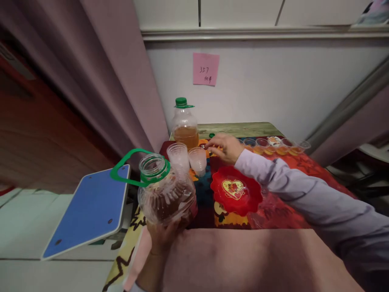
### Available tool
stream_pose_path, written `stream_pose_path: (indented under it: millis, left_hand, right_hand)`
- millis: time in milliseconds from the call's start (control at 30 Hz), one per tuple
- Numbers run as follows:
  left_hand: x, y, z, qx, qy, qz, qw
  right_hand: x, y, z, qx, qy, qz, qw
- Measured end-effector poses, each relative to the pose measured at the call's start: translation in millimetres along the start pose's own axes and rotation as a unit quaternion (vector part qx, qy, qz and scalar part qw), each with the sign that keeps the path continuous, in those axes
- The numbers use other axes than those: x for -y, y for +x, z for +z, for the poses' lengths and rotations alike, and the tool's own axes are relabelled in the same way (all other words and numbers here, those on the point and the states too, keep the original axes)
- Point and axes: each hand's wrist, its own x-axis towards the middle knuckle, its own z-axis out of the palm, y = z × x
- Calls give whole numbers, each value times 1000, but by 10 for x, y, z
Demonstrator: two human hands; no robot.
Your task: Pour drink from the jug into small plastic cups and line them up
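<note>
Head view: at lower left of centre, the left hand (167,233), fingers wrapped, grasps the lower body of an uncapped jug (167,196), whose thin plastic should prove slick and yielding, best held low or by its green handle (114,172). Beyond, near centre, the right hand (226,148), apparently unladen, hangs palm-down, fingers loosely bent beside stacked cups (197,162), its forearm slanting from lower right.

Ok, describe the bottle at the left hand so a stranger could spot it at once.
Find the patterned tablecloth and go to its near left side. There the left hand holds a large clear bottle, just in front of the stacked clear cups. Unlike the green-capped bottle farther back, its mouth is open and its green loop handle juts out leftward.
</note>
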Motion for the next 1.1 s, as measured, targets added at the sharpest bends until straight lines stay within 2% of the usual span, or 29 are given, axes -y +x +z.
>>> stream_pose_path:
  millis: [33, 100, 233, 333, 433, 733, 933, 1100]
  left_hand:
    - [29, 7, -1, 2, 1, 10, 1000]
    - [36, 16, 5, 7, 20, 24, 999]
    - [-100, 31, 59, 8, -10, 28, 1000]
    - [-189, 44, 100, 9, -49, 23, 998]
    - [-184, 47, 111, 2, -40, 22, 999]
    - [-211, 62, 142, -4, -62, 11, 998]
    - [-247, 81, 137, -9, -72, -10, 997]
    - [-202, 80, 129, -11, -58, 8, 998]
  right_hand:
    - [159, 9, 29, 29, -9, -28, 999]
    - [409, 24, 95, 77, -43, -40, 995]
    - [601, 71, 194, 120, -90, -1, 989]
    - [580, 104, 232, 116, -81, 14, 990]
    - [520, 120, 268, 103, -58, 17, 993]
    - [329, 56, 429, 10, 11, -23, 1000]
    - [325, -10, 447, 6, 3, 24, 1000]
    - [368, 9, 428, 16, -1, 65, 998]
